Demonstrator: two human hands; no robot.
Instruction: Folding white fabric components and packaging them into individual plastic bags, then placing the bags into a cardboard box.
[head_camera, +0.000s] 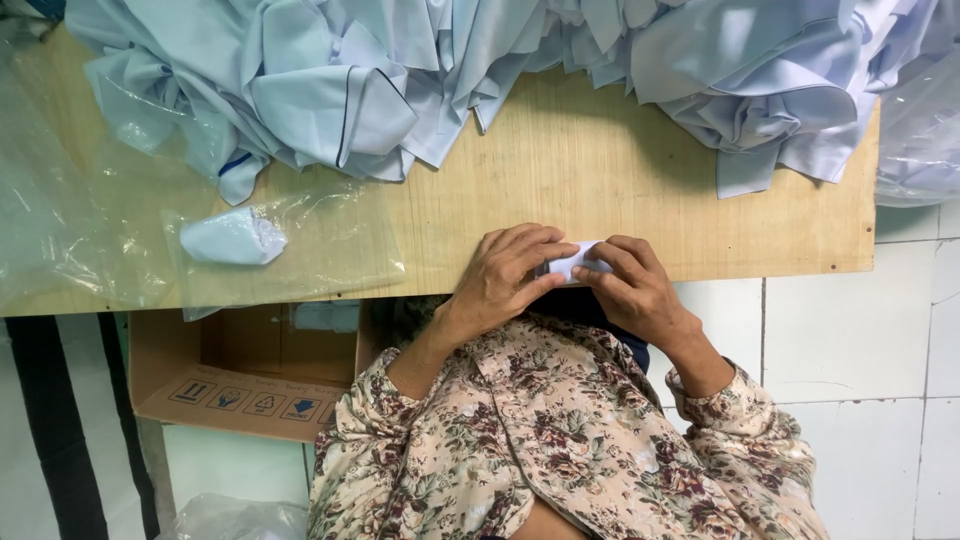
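At the near edge of a wooden table (600, 170), both my hands hold a small white folded piece (570, 265), paper or fabric. My left hand (505, 275) closes over its left end. My right hand (632, 285) pinches its right end, fingers curled on top. Most of the piece is hidden under my fingers. My floral-patterned sleeves fill the lower frame.
A heap of pale blue garments (420, 70) covers the table's far side. A clear plastic bag (290, 250) with a small folded white item (232, 237) lies at left. An open cardboard box (250, 370) sits under the table. White tiled floor (850, 340) at right.
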